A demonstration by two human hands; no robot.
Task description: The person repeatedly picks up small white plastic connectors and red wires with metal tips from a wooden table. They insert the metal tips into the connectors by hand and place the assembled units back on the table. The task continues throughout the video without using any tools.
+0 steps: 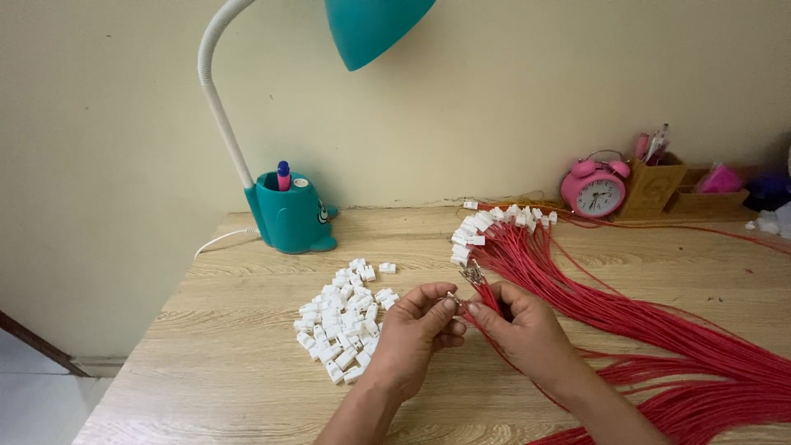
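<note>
Left hand (pixel 416 334) and right hand (pixel 523 330) meet at centre of wooden surface (pixel 231 363). Left fingers (pixel 441 306) pinched narrow on metal tip of one red wire (pixel 456 298); right fingers closed around small bunch of red wires (pixel 488 298), metal tips poking toward 11 o'clock. Wires look thin, light, floppy — best gripped close behind tip, where stiffest. Pile of white plastic connectors (pixel 342 321) at 9 o'clock of hands; small, hard, light. Big red wire bundle (pixel 659 330) fans to 4 o'clock — finished ends with connectors (pixel 494 221) at 12. Teal lamp (pixel 288 210), pink alarm clock (pixel 595 189) behind.
</note>
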